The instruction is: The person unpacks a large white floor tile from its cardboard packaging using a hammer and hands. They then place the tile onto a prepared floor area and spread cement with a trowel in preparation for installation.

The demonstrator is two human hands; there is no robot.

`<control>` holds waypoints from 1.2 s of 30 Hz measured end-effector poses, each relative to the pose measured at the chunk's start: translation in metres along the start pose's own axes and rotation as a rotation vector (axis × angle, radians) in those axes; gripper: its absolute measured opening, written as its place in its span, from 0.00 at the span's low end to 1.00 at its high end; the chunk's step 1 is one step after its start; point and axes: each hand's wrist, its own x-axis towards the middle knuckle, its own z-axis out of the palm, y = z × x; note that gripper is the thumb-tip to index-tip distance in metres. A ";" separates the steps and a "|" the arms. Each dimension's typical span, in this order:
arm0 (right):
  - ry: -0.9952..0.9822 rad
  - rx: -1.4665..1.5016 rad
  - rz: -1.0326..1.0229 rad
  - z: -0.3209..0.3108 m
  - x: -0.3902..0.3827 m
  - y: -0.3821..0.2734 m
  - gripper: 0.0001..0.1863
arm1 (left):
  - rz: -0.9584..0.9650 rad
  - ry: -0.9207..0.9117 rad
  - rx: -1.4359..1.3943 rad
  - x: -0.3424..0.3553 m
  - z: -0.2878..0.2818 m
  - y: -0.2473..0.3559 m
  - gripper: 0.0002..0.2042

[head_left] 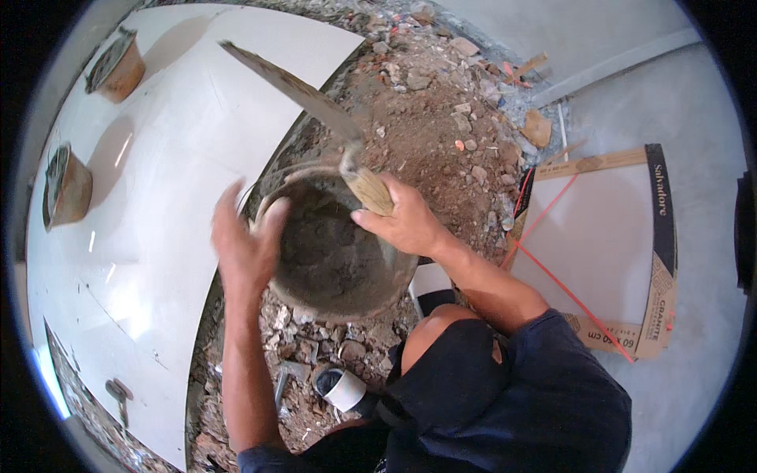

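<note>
My right hand [408, 217] grips the wooden handle of a trowel [307, 98], its long mortar-smeared blade pointing up and to the far left. Beneath it is a round bucket [398, 276] with wet grey mortar [327, 244] inside. My left hand [246, 244], slightly blurred, is at the bucket's left rim with thumb and fingers apart. Whether it touches the rim, I cannot tell. A thin wire handle curves beside that rim.
Large white tiles [181, 158] cover the left side, bearing two mortar-caked buckets [122, 71] and a small dark-headed tool [118, 390]. Rubble [441, 150] surrounds the bucket. Near my legs lie a hammer [290, 374] and a white cup [347, 392]. Right stands a red-strapped tile pack [599, 229].
</note>
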 end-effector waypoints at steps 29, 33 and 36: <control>0.901 0.324 -0.103 -0.295 0.171 0.149 0.21 | 0.690 0.123 0.083 0.179 0.199 0.208 0.20; 0.928 0.497 0.283 -0.285 0.110 0.188 0.20 | 0.665 -0.067 0.166 0.117 0.314 0.141 0.19; 0.779 0.445 0.468 -0.275 0.058 0.196 0.20 | 0.367 -0.683 0.519 0.059 0.369 0.088 0.13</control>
